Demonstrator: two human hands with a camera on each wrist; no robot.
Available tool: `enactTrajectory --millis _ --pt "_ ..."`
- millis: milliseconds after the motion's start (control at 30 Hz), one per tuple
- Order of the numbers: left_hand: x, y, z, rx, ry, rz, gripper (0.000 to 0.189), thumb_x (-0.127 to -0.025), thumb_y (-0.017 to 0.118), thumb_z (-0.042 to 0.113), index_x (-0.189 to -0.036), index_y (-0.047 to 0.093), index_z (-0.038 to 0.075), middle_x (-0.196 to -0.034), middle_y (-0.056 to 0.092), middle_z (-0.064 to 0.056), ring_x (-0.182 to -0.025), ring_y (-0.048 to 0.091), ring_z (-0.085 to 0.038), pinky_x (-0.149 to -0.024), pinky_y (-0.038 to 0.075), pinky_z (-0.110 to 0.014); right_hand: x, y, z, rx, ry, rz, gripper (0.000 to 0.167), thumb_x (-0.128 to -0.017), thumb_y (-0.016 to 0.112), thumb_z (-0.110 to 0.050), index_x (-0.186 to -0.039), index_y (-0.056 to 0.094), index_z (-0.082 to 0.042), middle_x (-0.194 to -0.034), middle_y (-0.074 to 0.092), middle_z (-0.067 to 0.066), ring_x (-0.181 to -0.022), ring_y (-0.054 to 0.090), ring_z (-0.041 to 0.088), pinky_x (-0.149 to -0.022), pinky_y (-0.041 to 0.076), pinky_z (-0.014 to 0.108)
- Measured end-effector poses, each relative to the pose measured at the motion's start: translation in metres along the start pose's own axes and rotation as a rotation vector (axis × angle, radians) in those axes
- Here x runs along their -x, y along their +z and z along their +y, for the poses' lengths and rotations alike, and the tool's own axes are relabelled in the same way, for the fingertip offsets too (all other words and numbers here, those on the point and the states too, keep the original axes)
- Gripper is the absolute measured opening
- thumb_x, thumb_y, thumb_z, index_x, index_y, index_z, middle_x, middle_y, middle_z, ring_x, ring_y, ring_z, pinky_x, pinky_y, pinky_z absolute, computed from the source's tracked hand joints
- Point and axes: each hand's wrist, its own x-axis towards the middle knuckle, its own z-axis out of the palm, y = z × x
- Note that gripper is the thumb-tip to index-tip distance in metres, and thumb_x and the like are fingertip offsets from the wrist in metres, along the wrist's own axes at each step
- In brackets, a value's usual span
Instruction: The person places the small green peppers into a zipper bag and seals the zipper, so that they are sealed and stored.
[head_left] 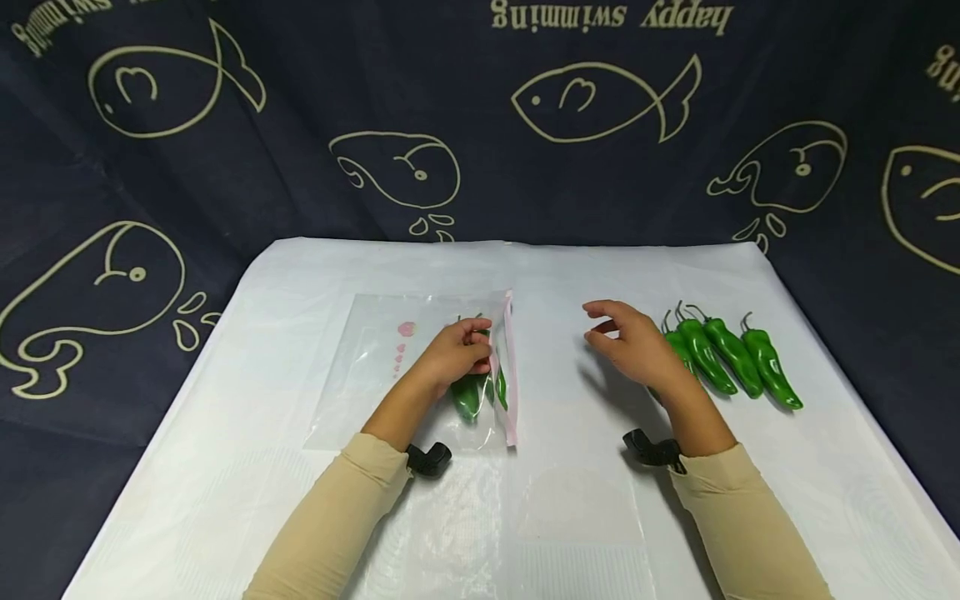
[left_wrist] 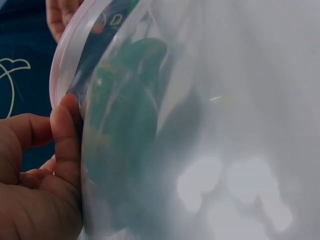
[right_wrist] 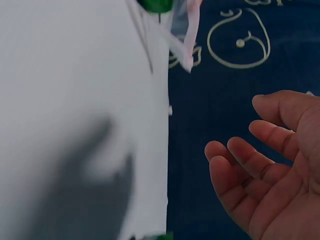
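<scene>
A clear zip bag (head_left: pixel 348 375) with a pink zip strip (head_left: pixel 512 417) and small printed strawberries lies on the white table, its mouth facing right. Green peppers (head_left: pixel 466 400) show inside it, near the mouth. My left hand (head_left: pixel 459 352) pinches the film at the mouth between thumb and fingers; the left wrist view shows the lip lifted in a curve beside the fingertips (left_wrist: pixel 65 125). To the right of the bag, my right hand (head_left: pixel 633 340) hangs over the table with fingers loosely bent, holding nothing. Several green peppers (head_left: pixel 768 367) lie just beyond it.
The loose peppers lie side by side, stems (head_left: pixel 693 310) pointing away from me. A dark blue cloth (head_left: pixel 480 187) with fish and whale drawings hangs behind the table (head_left: pixel 570 500). Black wrist cameras (head_left: pixel 430 460) sit at both cuffs.
</scene>
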Motion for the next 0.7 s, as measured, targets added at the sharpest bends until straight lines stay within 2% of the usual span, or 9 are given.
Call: enactTrajectory --millis 267,500,700 --pt "0.0 -0.002 0.0 0.017 -0.007 -0.004 0.049 -0.096 0.056 -0.003 -0.144 0.046 0.0 -0.102 0.054 -0.009 -0.079 0.059 -0.015 -0.071 0.057 -0.023 0.014 -0.024 0.028 0.089 0.032 0.029 0.048 -0.098 0.062 -0.016 -0.141 0.049 0.001 -0.137 0.052 0.023 -0.113 0.059 0.039 -0.09 0.048 0.055" --pt "0.0 -0.002 -0.001 0.022 -0.009 0.01 0.05 -0.095 0.056 -0.003 -0.144 0.046 0.0 -0.102 0.056 -0.009 -0.079 0.059 -0.015 -0.071 0.057 -0.024 0.022 -0.04 0.036 0.164 0.057 0.028 0.048 -0.098 0.062 -0.015 -0.14 0.049 0.004 -0.136 0.051 0.027 -0.115 0.056 0.043 -0.09 0.047 0.059" --pt "0.0 -0.001 -0.002 0.021 -0.014 0.021 0.048 -0.094 0.056 -0.004 -0.142 0.048 0.001 -0.102 0.055 -0.009 -0.078 0.06 -0.015 -0.072 0.057 -0.025 0.021 -0.046 0.044 0.223 0.083 0.011 0.049 -0.097 0.063 -0.016 -0.139 0.05 0.004 -0.136 0.05 0.028 -0.116 0.054 0.046 -0.09 0.047 0.059"
